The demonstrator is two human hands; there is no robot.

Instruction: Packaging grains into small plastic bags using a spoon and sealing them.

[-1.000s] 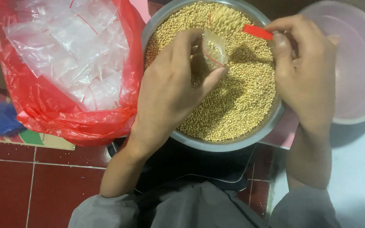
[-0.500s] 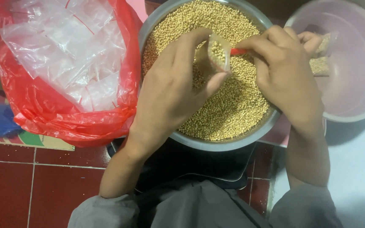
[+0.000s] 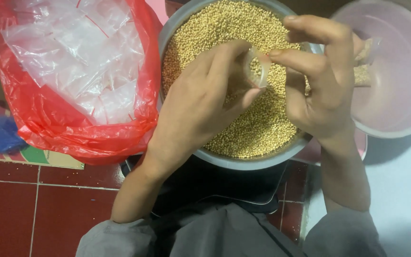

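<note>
Holding a small clear bag (image 3: pixel 257 71) between both hands over the metal bowl (image 3: pixel 224 159) of yellow grain (image 3: pixel 248 119), the person has the step of closing a filled bag in hand, as I judge it. The left hand (image 3: pixel 200 102) curls round the bag from below, thumb and forefinger pinching its sides, and the right hand (image 3: pixel 322 81) pinches the bag's top edge with fingertips pressed together; whether the right hand also hides a tool in its palm I cannot tell. The bag sits above the middle of the bowl, which stands on the tiled floor (image 3: pixel 20 209) in front of the person's knees. To do this well, the bag should stay upright and over the grain, so that anything spilt drops back into the bowl and not onto the tiles. The top edges want lining up flat before any pressure goes on, and no grain should lie in the seal, which would keep it from closing. The left hand should grip lightly, since a squeeze would push grain up into the mouth. At the floor's left edge a red sack (image 3: pixel 72 128) holds a heap of empty clear bags (image 3: pixel 67 57); near the right edge a pink basin (image 3: pixel 396 109) holds what look like filled bags (image 3: pixel 363 71), partly hidden behind the right hand.
</note>
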